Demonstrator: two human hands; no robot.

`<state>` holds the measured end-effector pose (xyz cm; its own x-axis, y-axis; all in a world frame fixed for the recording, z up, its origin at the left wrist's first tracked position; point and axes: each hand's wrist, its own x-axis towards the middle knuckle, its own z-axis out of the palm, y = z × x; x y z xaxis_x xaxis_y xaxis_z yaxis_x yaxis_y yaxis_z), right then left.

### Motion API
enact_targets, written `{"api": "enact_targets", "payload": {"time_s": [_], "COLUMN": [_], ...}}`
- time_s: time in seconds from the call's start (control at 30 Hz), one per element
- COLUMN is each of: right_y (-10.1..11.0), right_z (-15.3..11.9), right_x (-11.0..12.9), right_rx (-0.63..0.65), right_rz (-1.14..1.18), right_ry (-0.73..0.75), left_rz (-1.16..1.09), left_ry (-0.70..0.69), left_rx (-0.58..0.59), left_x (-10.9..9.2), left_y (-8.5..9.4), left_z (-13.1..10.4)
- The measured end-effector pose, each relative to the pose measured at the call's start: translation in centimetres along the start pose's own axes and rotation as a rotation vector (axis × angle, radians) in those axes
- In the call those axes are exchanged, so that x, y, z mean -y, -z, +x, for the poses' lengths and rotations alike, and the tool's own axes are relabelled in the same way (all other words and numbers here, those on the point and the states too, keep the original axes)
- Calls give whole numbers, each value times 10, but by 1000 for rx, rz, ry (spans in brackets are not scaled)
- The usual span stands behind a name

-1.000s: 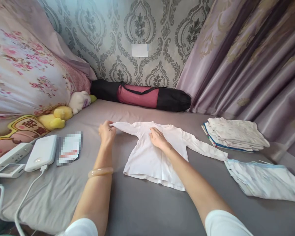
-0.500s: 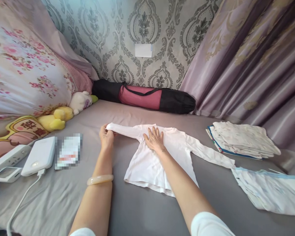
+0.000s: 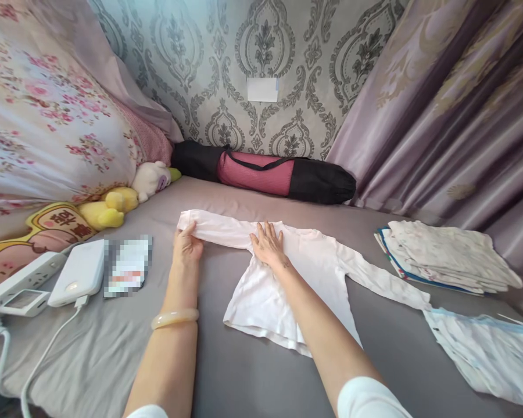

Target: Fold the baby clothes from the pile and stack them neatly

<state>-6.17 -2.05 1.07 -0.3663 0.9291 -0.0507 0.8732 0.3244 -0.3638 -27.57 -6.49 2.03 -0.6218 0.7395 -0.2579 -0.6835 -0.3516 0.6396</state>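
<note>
A small white long-sleeved shirt (image 3: 318,273) lies spread on the grey bed sheet (image 3: 239,383), its hem towards me and both sleeves out to the sides. My left hand (image 3: 187,242) grips the left sleeve near its cuff, thumb on top and the other fingers hidden beneath the cloth. On the shirt's upper left part, by the shoulder, my right hand (image 3: 268,244) rests flat with its fingers spread. The right sleeve's cuff touches a pile of light-coloured cloth at the right.
Folded clothes (image 3: 453,252) are stacked at the right, behind the pale cloth pile (image 3: 492,354). A black and pink rolled bag (image 3: 261,172) lies along the wall. Left are plush toys (image 3: 102,212), a power strip (image 3: 26,278), a white power bank (image 3: 79,271) with cable, and a blurred packet (image 3: 128,267).
The left sleeve now lies flatter and wider, its cuff opened out beyond my left hand. My right hand stays on the shirt. The whole view has shifted slightly.
</note>
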Motion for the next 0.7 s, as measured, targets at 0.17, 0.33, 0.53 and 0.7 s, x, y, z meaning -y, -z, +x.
{"api": "enact_targets", "payload": {"time_s": [0.17,0.33,0.53,0.7], "right_y": [-11,-9,-8,0], "right_z": [2,5,5,7], "right_x": [0,0,2,-2], "right_rx": [25,78,95,119], "right_rz": [-13,-44,-37,98], "right_ry": [-43,-62,-73,-67], "left_rz": [-158,-240,-162,-126], "left_ry": [55,128,174,17], "left_rx": [-107,-143,-121,127], "left_x": [-5,-12,-21,-19], "left_y": [-6,-3,-10,-44], "left_z": [-2,2,2,-23]}}
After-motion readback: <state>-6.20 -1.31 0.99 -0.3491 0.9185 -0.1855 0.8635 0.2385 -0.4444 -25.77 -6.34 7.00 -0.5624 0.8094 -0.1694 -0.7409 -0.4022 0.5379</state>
